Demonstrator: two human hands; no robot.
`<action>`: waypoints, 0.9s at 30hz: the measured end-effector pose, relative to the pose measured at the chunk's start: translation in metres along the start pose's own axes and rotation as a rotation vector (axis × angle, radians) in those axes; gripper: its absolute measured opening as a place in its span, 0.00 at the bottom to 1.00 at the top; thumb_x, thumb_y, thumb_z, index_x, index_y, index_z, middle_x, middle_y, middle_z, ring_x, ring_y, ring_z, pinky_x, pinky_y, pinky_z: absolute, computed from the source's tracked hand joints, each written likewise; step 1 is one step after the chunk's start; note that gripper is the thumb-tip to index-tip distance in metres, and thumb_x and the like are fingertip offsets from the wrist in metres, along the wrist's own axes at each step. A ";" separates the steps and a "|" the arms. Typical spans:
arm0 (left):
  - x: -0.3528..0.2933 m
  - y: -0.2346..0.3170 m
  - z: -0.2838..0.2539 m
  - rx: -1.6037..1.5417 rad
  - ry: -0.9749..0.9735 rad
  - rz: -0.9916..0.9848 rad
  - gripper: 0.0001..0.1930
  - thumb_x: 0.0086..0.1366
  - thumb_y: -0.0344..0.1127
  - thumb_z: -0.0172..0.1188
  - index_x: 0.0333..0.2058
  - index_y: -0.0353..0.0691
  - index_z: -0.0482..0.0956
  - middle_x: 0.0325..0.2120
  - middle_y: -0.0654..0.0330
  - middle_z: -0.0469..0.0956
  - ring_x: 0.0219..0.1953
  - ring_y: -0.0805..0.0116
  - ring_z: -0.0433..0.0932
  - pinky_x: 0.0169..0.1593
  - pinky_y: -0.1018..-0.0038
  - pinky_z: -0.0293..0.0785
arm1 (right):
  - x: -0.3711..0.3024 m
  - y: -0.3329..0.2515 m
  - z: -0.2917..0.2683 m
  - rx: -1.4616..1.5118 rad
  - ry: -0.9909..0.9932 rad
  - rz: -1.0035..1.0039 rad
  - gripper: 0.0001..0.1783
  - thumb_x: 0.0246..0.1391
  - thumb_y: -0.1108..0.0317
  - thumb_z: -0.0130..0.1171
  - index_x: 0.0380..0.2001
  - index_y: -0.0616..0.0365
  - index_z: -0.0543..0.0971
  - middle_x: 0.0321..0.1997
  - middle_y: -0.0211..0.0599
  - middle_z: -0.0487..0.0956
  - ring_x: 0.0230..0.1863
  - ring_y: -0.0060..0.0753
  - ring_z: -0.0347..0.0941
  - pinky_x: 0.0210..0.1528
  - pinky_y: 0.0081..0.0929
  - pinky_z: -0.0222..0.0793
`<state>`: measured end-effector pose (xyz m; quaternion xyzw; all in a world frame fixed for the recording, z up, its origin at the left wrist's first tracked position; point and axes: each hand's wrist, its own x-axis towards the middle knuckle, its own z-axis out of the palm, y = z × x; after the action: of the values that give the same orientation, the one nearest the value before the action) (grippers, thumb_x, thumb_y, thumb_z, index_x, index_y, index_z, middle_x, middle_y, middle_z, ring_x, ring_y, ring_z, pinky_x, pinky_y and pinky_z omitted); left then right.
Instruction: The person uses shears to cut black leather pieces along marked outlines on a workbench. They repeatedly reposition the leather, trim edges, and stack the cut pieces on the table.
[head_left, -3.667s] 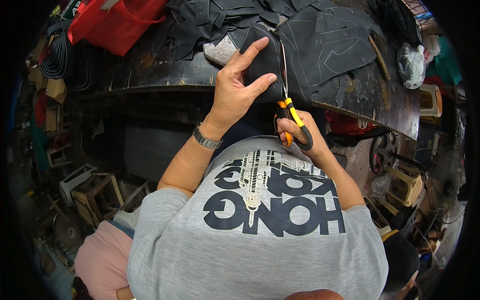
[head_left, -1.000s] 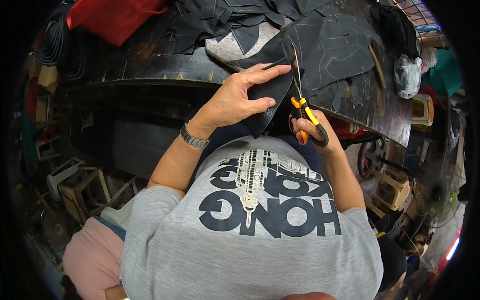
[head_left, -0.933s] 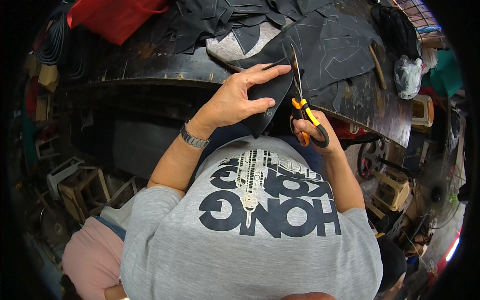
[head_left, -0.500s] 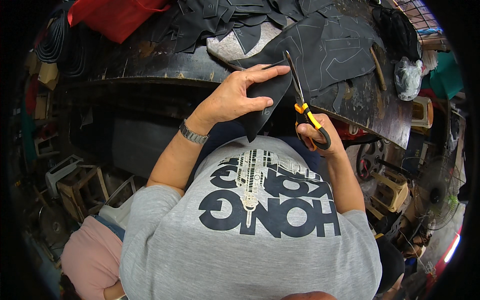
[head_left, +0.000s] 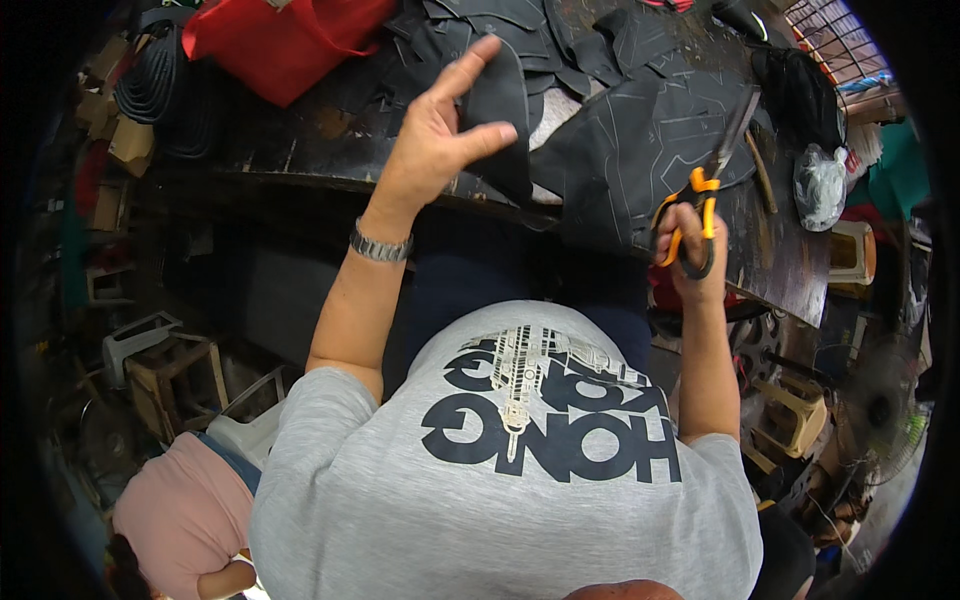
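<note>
My left hand (head_left: 430, 140) is over the table's near edge, thumb and forefinger spread wide across a dark, pointed cut piece of sheet material (head_left: 500, 115). Its other fingers are hidden, so any contact beneath the piece cannot be seen. My right hand (head_left: 692, 245) grips scissors (head_left: 705, 190) with yellow-and-black handles. The blades point up and away, slightly blurred, above a large dark sheet (head_left: 630, 140) marked with pale outlines. Beyond the left hand lies a heap of similar cut pieces (head_left: 500, 20).
A red bag (head_left: 275, 45) and coiled dark strips (head_left: 150, 90) sit on the left. On the right are a wooden stick (head_left: 763, 175), a clear plastic bag (head_left: 820, 185) and a fan (head_left: 880, 400). Another person in pink (head_left: 185, 505) is at lower left, near stools (head_left: 175, 380).
My left hand has moved forward and left with the cut piece, toward the heap. My right hand has carried the scissors right and forward, away from the piece.
</note>
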<state>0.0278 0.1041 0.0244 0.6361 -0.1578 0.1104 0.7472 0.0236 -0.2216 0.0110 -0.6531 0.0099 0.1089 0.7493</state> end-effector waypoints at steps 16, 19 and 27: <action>0.017 -0.049 -0.019 0.847 0.338 0.218 0.17 0.57 0.31 0.70 0.46 0.47 0.85 0.30 0.49 0.76 0.33 0.53 0.77 0.40 0.66 0.74 | 0.159 0.012 -0.051 -0.085 0.552 -0.465 0.15 0.54 0.59 0.72 0.27 0.57 0.79 0.18 0.25 0.73 0.15 0.15 0.68 0.17 0.15 0.67; 0.020 -0.048 -0.017 0.877 0.331 0.236 0.17 0.57 0.31 0.70 0.46 0.48 0.85 0.29 0.50 0.75 0.31 0.54 0.76 0.38 0.66 0.73 | 0.155 0.014 -0.053 -0.055 0.545 -0.460 0.15 0.55 0.59 0.72 0.29 0.58 0.79 0.18 0.25 0.73 0.16 0.14 0.69 0.18 0.15 0.67; 0.018 -0.047 -0.014 0.894 0.342 0.210 0.17 0.57 0.31 0.69 0.47 0.48 0.85 0.29 0.50 0.76 0.30 0.55 0.75 0.38 0.66 0.74 | 0.151 0.012 -0.051 -0.087 0.539 -0.441 0.16 0.54 0.58 0.72 0.30 0.58 0.79 0.19 0.24 0.73 0.17 0.13 0.70 0.20 0.14 0.68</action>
<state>0.0626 0.1097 -0.0137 0.8482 -0.0331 0.3448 0.4008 0.1753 -0.2479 -0.0321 -0.6763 0.0612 -0.2316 0.6966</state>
